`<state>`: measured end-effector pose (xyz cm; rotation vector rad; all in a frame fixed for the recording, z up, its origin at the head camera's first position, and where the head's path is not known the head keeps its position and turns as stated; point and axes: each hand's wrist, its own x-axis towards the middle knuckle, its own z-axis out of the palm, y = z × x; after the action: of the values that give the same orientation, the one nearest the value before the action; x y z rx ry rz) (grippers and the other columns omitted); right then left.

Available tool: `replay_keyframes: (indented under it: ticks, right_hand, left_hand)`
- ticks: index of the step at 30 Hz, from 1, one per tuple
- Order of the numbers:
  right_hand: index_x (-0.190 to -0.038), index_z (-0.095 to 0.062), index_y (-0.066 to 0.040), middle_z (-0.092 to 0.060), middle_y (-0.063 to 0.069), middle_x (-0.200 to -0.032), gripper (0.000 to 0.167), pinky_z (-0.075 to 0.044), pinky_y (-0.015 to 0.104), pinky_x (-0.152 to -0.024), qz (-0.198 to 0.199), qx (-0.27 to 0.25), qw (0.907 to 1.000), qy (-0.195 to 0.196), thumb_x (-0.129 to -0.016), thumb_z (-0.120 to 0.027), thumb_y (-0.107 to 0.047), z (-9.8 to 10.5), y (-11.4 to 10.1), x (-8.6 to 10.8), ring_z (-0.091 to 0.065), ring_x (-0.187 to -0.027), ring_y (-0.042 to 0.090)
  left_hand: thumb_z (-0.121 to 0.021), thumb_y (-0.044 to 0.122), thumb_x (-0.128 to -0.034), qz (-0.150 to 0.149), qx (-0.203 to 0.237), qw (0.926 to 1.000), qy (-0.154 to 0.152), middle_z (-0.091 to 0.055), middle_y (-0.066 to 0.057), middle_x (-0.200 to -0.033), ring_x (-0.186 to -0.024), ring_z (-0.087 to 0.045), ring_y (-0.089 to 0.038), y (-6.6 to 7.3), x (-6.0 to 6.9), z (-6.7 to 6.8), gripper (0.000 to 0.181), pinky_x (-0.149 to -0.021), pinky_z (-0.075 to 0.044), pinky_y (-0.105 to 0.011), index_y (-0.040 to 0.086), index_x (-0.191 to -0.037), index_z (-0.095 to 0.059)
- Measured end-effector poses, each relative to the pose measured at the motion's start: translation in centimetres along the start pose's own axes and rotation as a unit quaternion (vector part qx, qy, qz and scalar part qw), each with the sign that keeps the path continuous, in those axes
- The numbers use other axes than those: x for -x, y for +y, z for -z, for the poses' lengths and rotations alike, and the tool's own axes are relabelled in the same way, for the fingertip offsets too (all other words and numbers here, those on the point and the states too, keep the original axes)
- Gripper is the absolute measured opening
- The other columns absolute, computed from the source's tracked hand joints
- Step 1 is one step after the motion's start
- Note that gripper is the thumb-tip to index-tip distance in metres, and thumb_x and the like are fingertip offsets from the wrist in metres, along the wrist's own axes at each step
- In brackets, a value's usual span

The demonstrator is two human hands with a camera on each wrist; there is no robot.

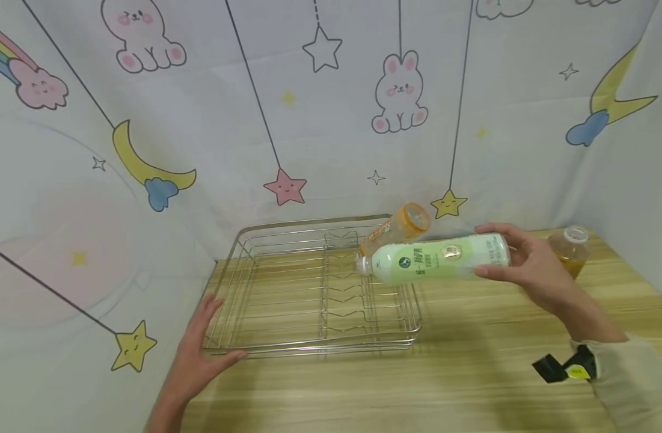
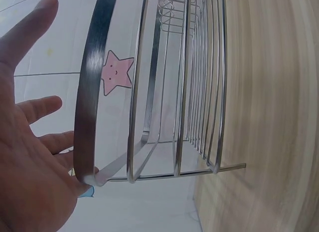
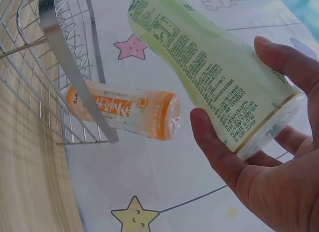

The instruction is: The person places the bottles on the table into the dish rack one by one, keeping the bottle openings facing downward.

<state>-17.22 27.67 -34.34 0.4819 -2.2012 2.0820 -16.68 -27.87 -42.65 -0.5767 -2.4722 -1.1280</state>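
Note:
My right hand (image 1: 536, 270) grips a pale green bottle (image 1: 439, 260) by its base end. The bottle lies nearly level above the right side of a metal wire rack (image 1: 309, 349), its neck pointing left. An orange-labelled clear bottle (image 1: 403, 225) leans in the rack's far right part, base up; the green bottle hides its lower end in the head view. At the rack's left front corner is my left hand (image 1: 198, 352), fingers spread. In the left wrist view, its fingers (image 2: 57, 142) lie loosely against the rack's flat top band (image 2: 89, 92).
A clear bottle of amber liquid (image 1: 571, 249) stands on the wooden table (image 1: 471, 373) at the right, partly behind my right hand. A printed cloth (image 1: 336, 132) hangs behind the rack and along the sides. The rack has a row of bent wire dividers (image 1: 344, 297).

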Motion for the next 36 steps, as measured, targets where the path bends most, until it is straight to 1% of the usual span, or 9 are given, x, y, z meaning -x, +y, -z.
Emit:
replay_keyframes:
  ticks: [2, 4, 11, 15, 20, 25, 32, 33, 36]
  right_hand:
    - [-0.129, -0.058, -0.014, -0.049, 0.007, -0.124, 0.055, -0.058, 0.026, -0.072, -0.003, 0.008, 1.0000, 0.002, -0.084, -0.068, 0.016, 0.1, -0.1, -0.1, -0.065, -0.095, 0.013]
    - [-0.130, -0.057, -0.015, -0.049, 0.007, -0.124, 0.056, -0.058, 0.026, -0.072, -0.006, 0.027, 0.9996, 0.005, -0.084, -0.069, 0.014, 0.2, -0.1, -0.3, -0.066, -0.094, 0.012]
    - [-0.132, -0.054, -0.021, -0.051, 0.001, -0.124, 0.056, -0.058, 0.026, -0.071, -0.022, 0.110, 0.9935, 0.015, -0.086, -0.071, 0.006, 0.6, -0.4, -0.7, -0.065, -0.097, 0.008]
    - [-0.134, -0.052, -0.023, -0.051, -0.001, -0.125, 0.056, -0.058, 0.026, -0.073, -0.029, 0.143, 0.9892, 0.018, -0.088, -0.073, 0.001, 0.8, -0.3, -0.9, -0.064, -0.100, 0.005]
    - [-0.136, -0.051, -0.019, -0.051, -0.001, -0.126, 0.055, -0.058, 0.027, -0.073, -0.031, 0.149, 0.9883, 0.015, -0.089, -0.072, -0.002, 0.9, -0.2, -1.1, -0.063, -0.102, 0.004]
    - [-0.139, -0.050, -0.017, -0.051, 0.000, -0.128, 0.055, -0.057, 0.026, -0.074, -0.041, 0.169, 0.9847, 0.014, -0.090, -0.074, -0.009, 1.1, -0.1, -1.3, -0.061, -0.104, 0.001]
    - [-0.140, -0.048, -0.017, -0.052, 0.000, -0.128, 0.056, -0.056, 0.026, -0.074, -0.047, 0.203, 0.9780, 0.014, -0.091, -0.073, -0.011, 1.6, -0.1, -1.8, -0.055, -0.107, -0.003]
    - [-0.141, -0.047, -0.017, -0.051, 0.000, -0.128, 0.057, -0.056, 0.025, -0.074, -0.049, 0.210, 0.9763, 0.014, -0.091, -0.073, -0.012, 1.7, -0.1, -1.9, -0.055, -0.109, -0.001]
    - [-0.141, -0.046, -0.013, -0.050, 0.005, -0.131, 0.058, -0.055, 0.023, -0.074, -0.054, 0.222, 0.9735, 0.012, -0.091, -0.074, -0.014, 1.8, -0.2, -2.2, -0.056, -0.120, 0.022]
  left_hand:
    - [-0.092, 0.011, -0.0625, 0.002, -0.003, 1.0000, 0.002, -0.022, -0.018, -0.160, -0.143, -0.020, -0.045, -0.1, 0.0, 0.0, 0.102, -0.098, -0.024, -0.078, 0.011, -0.151, -0.040]
    - [-0.092, 0.012, -0.0631, 0.008, -0.002, 1.0000, 0.000, -0.021, -0.019, -0.160, -0.142, -0.020, -0.048, -0.2, 0.0, 0.0, 0.102, -0.096, -0.024, -0.079, 0.011, -0.151, -0.039]
    - [-0.090, 0.015, -0.0689, 0.052, -0.004, 0.9984, -0.021, -0.013, -0.017, -0.163, -0.143, -0.015, -0.050, -1.1, 0.2, 0.2, 0.103, -0.099, -0.020, -0.079, 0.013, -0.155, -0.033]
    - [-0.088, 0.017, -0.0712, 0.071, -0.003, 0.9970, -0.029, -0.012, -0.021, -0.162, -0.142, -0.014, -0.053, -1.8, 0.2, 0.4, 0.104, -0.099, -0.019, -0.079, 0.009, -0.156, -0.028]
    - [-0.084, 0.017, -0.0753, 0.108, -0.001, 0.9934, -0.039, -0.013, -0.027, -0.160, -0.141, -0.015, -0.056, -2.3, 0.1, 0.5, 0.103, -0.101, -0.018, -0.078, 0.008, -0.157, -0.022]
    - [-0.081, 0.019, -0.0794, 0.144, 0.006, 0.9886, -0.045, -0.018, -0.027, -0.159, -0.141, -0.018, -0.054, -2.7, -0.2, 0.4, 0.103, -0.104, -0.019, -0.076, 0.012, -0.159, -0.016]
    - [-0.076, 0.020, -0.0851, 0.172, 0.019, 0.9829, -0.062, -0.012, -0.028, -0.160, -0.133, -0.029, -0.060, -3.4, -0.1, 0.3, 0.101, -0.103, -0.029, -0.071, 0.008, -0.159, -0.008]
    - [-0.075, 0.020, -0.0855, 0.175, 0.017, 0.9822, -0.065, -0.011, -0.028, -0.160, -0.132, -0.030, -0.061, -3.4, 0.0, 0.3, 0.102, -0.102, -0.030, -0.071, 0.007, -0.159, -0.006]
    - [-0.074, 0.021, -0.0862, 0.179, 0.006, 0.9810, -0.074, -0.013, -0.029, -0.159, -0.128, -0.034, -0.062, -3.5, -0.1, 0.4, 0.103, -0.100, -0.031, -0.073, 0.007, -0.159, -0.004]
